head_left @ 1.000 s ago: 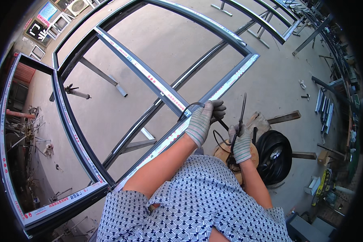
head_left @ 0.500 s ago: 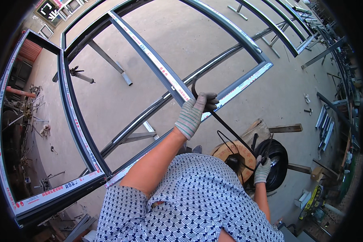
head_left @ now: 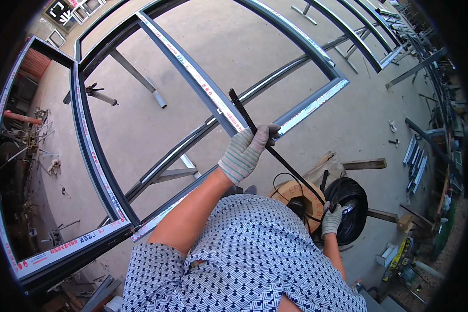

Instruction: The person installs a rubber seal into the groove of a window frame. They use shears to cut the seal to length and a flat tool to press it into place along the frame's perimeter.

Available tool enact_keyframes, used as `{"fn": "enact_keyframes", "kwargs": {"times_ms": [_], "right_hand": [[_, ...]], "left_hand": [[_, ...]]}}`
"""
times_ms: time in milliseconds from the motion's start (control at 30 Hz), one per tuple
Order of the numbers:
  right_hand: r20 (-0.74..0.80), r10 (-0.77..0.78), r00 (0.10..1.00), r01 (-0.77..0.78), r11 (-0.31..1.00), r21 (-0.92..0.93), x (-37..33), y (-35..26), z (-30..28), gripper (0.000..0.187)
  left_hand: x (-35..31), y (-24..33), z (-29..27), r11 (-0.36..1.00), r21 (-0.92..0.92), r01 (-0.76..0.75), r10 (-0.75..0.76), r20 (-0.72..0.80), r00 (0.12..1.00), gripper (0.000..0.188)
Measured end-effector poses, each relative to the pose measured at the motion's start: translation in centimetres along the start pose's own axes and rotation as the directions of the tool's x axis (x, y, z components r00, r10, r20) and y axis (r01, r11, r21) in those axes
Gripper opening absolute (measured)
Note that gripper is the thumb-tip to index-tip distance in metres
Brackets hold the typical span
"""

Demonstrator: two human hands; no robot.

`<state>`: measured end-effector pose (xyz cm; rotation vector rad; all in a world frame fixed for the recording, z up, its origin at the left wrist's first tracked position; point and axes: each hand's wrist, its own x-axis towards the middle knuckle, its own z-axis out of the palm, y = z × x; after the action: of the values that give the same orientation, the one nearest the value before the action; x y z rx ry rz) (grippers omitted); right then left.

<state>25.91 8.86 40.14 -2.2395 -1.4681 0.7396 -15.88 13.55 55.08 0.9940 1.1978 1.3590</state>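
Gloved left hand (head_left: 243, 153) and right hand (head_left: 332, 219), both closed on a black gasket strip (head_left: 291, 169), have spread apart, drawing a length straight between them.

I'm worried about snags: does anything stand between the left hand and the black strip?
Only the striped glove: the left hand is closed around the black strip, and nothing else visible stands between them.

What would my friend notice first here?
Probably the huge dark frame, stretching across the upper left. Next, the long black strip that the left hand grips, slanting down toward the right hand. Then the shiny black coil at lower right, beside the tan ring.
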Motion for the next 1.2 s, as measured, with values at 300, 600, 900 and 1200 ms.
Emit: {"fn": "enact_keyframes", "kwargs": {"times_ms": [300,600,900,1200], "right_hand": [[-0.055,-0.048,0.997,0.052,0.996,0.072,1.6,3.9,2.5,0.025],[-0.122,-0.087,0.989,0.096,0.993,0.070,0.9,-0.8,1.9,0.023],[0.201,-0.324,0.925,0.045,0.616,0.787,-2.2,-16.4,-1.7,0.021],[0.289,-0.614,0.734,-0.152,0.266,0.952,-5.3,-22.6,-3.0,0.019]], "left_hand": [[-1.2,1.4,0.6,0.981,0.151,-0.125,0.121,0.038,0.992,0.034],[-1.1,1.4,0.8,0.933,0.321,-0.161,0.114,0.161,0.980,0.031],[-0.6,-0.2,2.8,0.756,0.504,-0.417,0.215,0.412,0.886,0.034],[-0.7,0.4,3.1,0.587,0.589,-0.556,0.247,0.524,0.815,0.056]]}}
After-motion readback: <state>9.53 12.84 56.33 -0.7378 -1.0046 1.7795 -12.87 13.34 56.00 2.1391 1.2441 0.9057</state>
